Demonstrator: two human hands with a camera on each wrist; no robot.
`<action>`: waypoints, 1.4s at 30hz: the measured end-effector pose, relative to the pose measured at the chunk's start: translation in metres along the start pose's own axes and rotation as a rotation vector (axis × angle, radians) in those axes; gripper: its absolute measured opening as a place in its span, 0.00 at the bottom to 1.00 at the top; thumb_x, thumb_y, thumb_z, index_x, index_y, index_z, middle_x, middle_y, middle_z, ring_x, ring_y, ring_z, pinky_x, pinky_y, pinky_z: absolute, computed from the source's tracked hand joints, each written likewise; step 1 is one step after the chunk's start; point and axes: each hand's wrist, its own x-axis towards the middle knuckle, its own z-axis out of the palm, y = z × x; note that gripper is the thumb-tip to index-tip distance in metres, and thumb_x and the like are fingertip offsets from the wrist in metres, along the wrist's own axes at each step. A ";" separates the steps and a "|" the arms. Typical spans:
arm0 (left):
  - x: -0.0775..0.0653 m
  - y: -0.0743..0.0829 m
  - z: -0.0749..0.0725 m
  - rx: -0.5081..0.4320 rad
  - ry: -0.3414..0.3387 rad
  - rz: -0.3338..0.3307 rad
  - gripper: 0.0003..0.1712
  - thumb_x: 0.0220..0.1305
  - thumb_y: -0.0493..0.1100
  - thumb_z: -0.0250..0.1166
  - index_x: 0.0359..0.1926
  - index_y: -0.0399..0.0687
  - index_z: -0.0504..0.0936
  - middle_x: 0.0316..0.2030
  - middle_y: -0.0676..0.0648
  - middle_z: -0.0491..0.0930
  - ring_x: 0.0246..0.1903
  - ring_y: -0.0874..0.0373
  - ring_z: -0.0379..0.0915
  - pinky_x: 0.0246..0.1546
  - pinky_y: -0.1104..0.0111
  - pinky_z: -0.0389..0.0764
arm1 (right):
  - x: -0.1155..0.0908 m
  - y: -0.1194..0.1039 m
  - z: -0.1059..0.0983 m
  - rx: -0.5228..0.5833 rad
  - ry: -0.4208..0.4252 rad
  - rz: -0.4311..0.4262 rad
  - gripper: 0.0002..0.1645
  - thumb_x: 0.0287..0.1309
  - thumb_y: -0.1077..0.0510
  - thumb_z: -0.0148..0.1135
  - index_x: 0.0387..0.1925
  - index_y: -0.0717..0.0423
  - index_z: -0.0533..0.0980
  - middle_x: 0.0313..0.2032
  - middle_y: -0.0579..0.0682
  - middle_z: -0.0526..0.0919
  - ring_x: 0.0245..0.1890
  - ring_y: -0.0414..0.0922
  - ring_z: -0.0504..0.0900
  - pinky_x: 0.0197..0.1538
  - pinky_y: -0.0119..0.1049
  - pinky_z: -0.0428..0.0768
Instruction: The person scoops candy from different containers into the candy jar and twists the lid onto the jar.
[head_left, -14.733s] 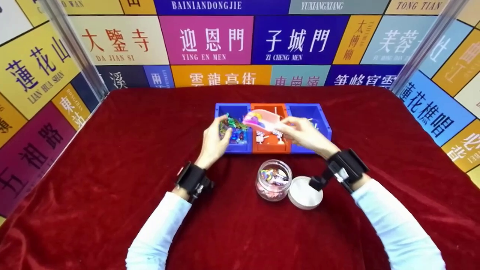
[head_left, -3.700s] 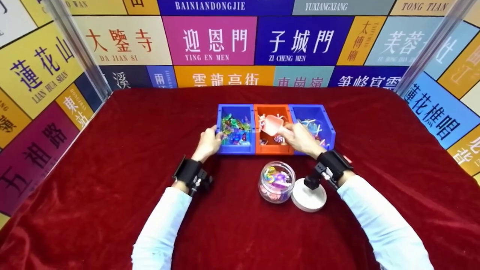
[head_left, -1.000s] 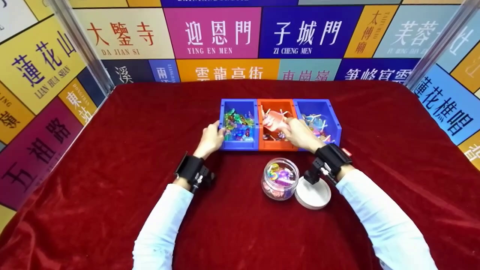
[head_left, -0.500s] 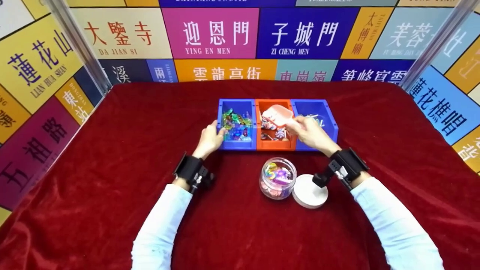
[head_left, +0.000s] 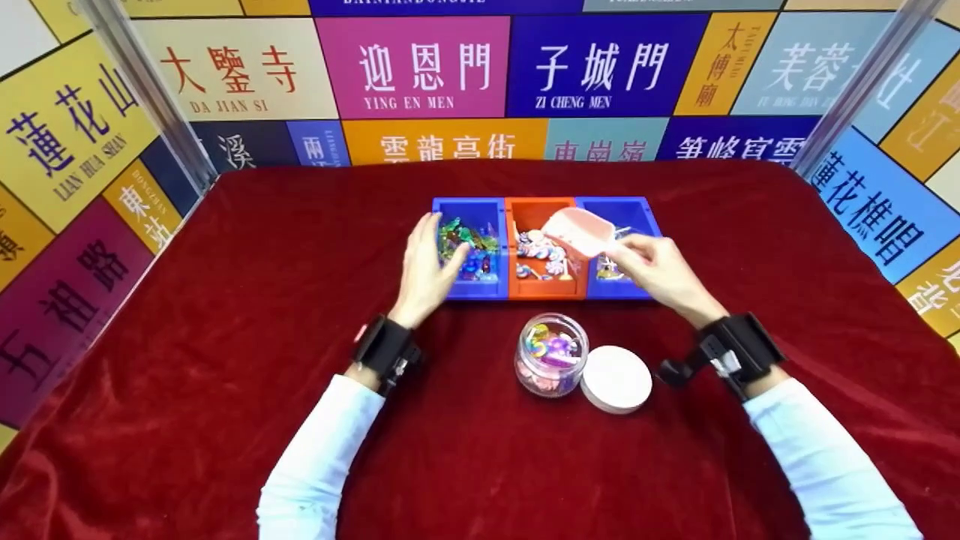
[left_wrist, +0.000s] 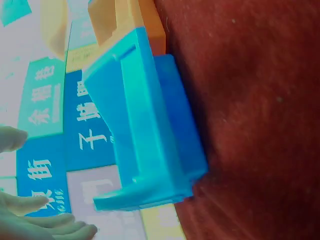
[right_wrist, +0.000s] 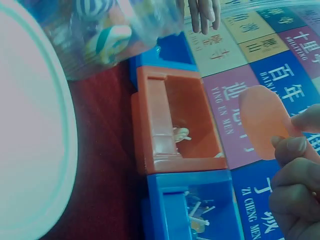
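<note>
My right hand (head_left: 660,270) pinches the handle of a pink scoop (head_left: 577,229), raised over the orange bin (head_left: 545,291) and the right blue bin (head_left: 619,291). In the right wrist view the scoop (right_wrist: 261,120) stands up from my curled fingers and thumb; what it carries is hidden. My left hand (head_left: 426,274) is beside the left blue bin (head_left: 469,291), fingers and thumb spread and nothing held. The left wrist view shows its fingers (left_wrist: 50,227) off the bin's wall. Swirled lollipops (head_left: 544,255) lie in the orange bin, shiny coloured pieces (head_left: 480,262) in the left one.
Nearer me stands an uncapped clear jar (head_left: 551,379) of colourful candies, its white lid (head_left: 617,381) lying against its right side. The bins sit in a row on a red cloth (head_left: 300,315). Sign-covered panels (head_left: 420,75) rise behind the cloth's far edge.
The scoop has come up out of the orange bin and rightward in my right hand. My left hand has come off the left bin's side and spread its fingers.
</note>
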 end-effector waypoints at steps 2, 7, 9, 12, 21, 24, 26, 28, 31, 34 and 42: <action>-0.005 0.005 0.001 -0.027 0.005 0.062 0.32 0.57 0.43 0.60 0.57 0.27 0.63 0.58 0.29 0.60 0.60 0.41 0.54 0.63 0.59 0.53 | -0.004 0.006 -0.003 0.019 -0.023 0.016 0.18 0.59 0.56 0.53 0.40 0.69 0.76 0.23 0.40 0.75 0.23 0.32 0.72 0.24 0.23 0.69; -0.018 0.021 0.004 -0.121 -0.134 0.097 0.37 0.55 0.47 0.63 0.59 0.31 0.62 0.59 0.33 0.62 0.61 0.46 0.55 0.63 0.60 0.53 | -0.019 0.006 -0.006 0.057 -0.084 0.017 0.15 0.59 0.57 0.54 0.37 0.68 0.76 0.15 0.41 0.65 0.13 0.33 0.60 0.14 0.26 0.57; -0.021 0.027 0.006 -0.162 -0.226 0.072 0.40 0.53 0.51 0.64 0.61 0.34 0.60 0.60 0.37 0.62 0.61 0.49 0.55 0.63 0.62 0.54 | -0.027 0.001 -0.006 0.076 -0.099 0.001 0.12 0.59 0.60 0.54 0.35 0.68 0.75 0.14 0.42 0.65 0.12 0.33 0.60 0.13 0.28 0.56; -0.025 0.034 0.007 -0.212 -0.374 0.037 0.45 0.49 0.55 0.66 0.63 0.39 0.58 0.62 0.41 0.61 0.61 0.52 0.55 0.61 0.62 0.56 | -0.039 -0.005 -0.007 0.095 -0.119 -0.027 0.09 0.58 0.63 0.53 0.33 0.68 0.75 0.14 0.43 0.65 0.13 0.33 0.60 0.12 0.29 0.56; -0.034 0.038 0.014 -0.337 -0.771 0.074 0.55 0.42 0.46 0.72 0.66 0.39 0.49 0.64 0.39 0.56 0.61 0.47 0.55 0.59 0.59 0.61 | -0.061 -0.004 -0.010 -0.002 -0.164 -0.094 0.06 0.56 0.62 0.56 0.32 0.59 0.79 0.20 0.43 0.73 0.20 0.35 0.69 0.22 0.27 0.68; -0.037 0.038 0.018 -0.320 -0.846 0.111 0.56 0.40 0.43 0.73 0.66 0.37 0.48 0.63 0.39 0.57 0.60 0.47 0.57 0.60 0.61 0.60 | -0.065 -0.004 -0.010 -0.057 -0.184 -0.131 0.06 0.55 0.61 0.58 0.32 0.55 0.81 0.25 0.43 0.79 0.25 0.36 0.73 0.30 0.25 0.72; -0.039 0.039 0.022 -0.284 -0.874 0.135 0.56 0.39 0.43 0.74 0.65 0.36 0.50 0.62 0.39 0.59 0.59 0.47 0.59 0.60 0.62 0.60 | -0.067 -0.004 -0.009 -0.099 -0.193 -0.149 0.06 0.54 0.59 0.59 0.32 0.52 0.81 0.27 0.42 0.81 0.28 0.37 0.75 0.33 0.25 0.74; -0.041 0.040 0.025 -0.223 -0.885 0.149 0.56 0.38 0.44 0.74 0.64 0.36 0.52 0.61 0.39 0.62 0.59 0.50 0.60 0.60 0.66 0.60 | -0.069 -0.003 -0.009 -0.134 -0.200 -0.161 0.06 0.53 0.57 0.60 0.32 0.50 0.81 0.28 0.41 0.82 0.29 0.37 0.76 0.35 0.25 0.74; -0.044 0.041 0.029 -0.137 -0.889 0.169 0.53 0.36 0.48 0.75 0.62 0.39 0.57 0.56 0.42 0.68 0.55 0.54 0.65 0.57 0.70 0.63 | -0.070 -0.003 -0.008 -0.192 -0.197 -0.194 0.05 0.53 0.56 0.61 0.32 0.47 0.82 0.28 0.40 0.82 0.29 0.37 0.76 0.36 0.24 0.73; -0.046 0.042 0.032 -0.089 -0.891 0.175 0.49 0.35 0.50 0.75 0.59 0.41 0.62 0.50 0.44 0.73 0.49 0.55 0.69 0.52 0.72 0.68 | -0.071 -0.005 -0.008 -0.248 -0.184 -0.266 0.05 0.52 0.56 0.62 0.31 0.48 0.82 0.28 0.38 0.82 0.29 0.36 0.76 0.35 0.22 0.72; -0.044 0.045 0.034 -0.070 -0.895 0.184 0.46 0.35 0.50 0.75 0.56 0.42 0.63 0.46 0.45 0.75 0.45 0.56 0.71 0.47 0.74 0.70 | -0.072 -0.015 -0.008 -0.441 -0.117 -0.545 0.04 0.47 0.59 0.66 0.28 0.48 0.80 0.26 0.37 0.80 0.25 0.34 0.75 0.32 0.22 0.71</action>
